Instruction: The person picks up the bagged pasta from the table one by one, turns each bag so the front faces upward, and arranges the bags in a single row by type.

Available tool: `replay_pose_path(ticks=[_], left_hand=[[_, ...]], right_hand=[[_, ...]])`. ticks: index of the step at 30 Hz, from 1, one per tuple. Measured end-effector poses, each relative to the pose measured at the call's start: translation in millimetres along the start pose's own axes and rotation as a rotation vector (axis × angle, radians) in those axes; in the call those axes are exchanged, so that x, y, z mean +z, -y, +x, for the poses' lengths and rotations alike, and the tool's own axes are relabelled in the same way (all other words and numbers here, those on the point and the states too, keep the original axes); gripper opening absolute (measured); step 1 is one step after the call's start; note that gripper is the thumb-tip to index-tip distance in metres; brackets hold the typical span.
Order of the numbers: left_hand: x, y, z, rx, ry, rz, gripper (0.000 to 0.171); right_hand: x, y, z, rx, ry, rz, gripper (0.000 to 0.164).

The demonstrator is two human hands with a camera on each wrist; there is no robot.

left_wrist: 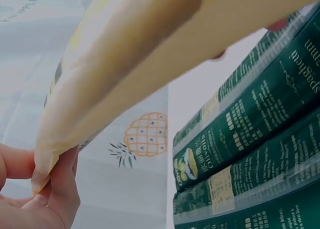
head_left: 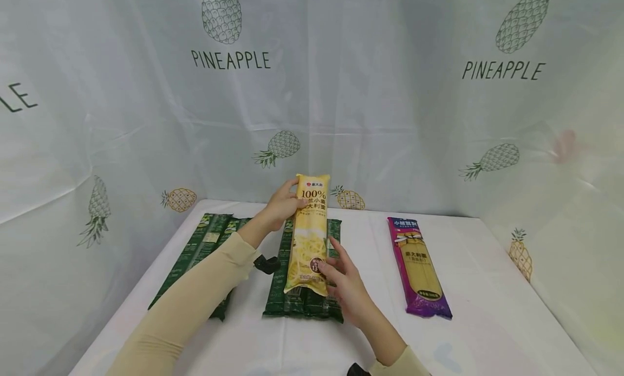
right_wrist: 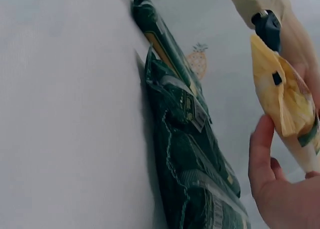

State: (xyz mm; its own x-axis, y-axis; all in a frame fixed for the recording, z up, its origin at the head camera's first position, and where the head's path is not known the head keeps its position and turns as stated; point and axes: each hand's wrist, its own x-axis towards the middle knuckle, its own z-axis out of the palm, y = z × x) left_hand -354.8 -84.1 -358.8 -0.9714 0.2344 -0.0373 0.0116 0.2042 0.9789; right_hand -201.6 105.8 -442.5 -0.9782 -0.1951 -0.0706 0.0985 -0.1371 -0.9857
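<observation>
Yellow pack (head_left: 308,240) raised off the tabletop (head_left: 370,295), above the middle green packs (head_left: 276,300). Left hand (head_left: 284,205) pinches its top end; right hand (head_left: 348,289) holds the lower end, thumb in front. Left green packs (head_left: 195,252) and purple pack (head_left: 421,273) lie flat, untouched. Looks partway: lifting done, yellow pack not yet set down.

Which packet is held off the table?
The yellow packet, gripped by the left hand; the green packets and purple packet lie on the table.
</observation>
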Motion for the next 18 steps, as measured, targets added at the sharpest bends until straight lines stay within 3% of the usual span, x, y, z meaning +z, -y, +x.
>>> replay_pose_path(ticks=[7, 18], left_hand=[[-1.9, 4.8, 0.3, -0.027, 0.041, -0.034, 0.077], [1.3, 15.0, 2.3, -0.024, 0.052, 0.003, 0.082]], right_hand=[[-5, -1, 0, 0.009, 0.053, 0.063, 0.079], [-3, -3, -1, -0.025, -0.066, 0.036, 0.076]])
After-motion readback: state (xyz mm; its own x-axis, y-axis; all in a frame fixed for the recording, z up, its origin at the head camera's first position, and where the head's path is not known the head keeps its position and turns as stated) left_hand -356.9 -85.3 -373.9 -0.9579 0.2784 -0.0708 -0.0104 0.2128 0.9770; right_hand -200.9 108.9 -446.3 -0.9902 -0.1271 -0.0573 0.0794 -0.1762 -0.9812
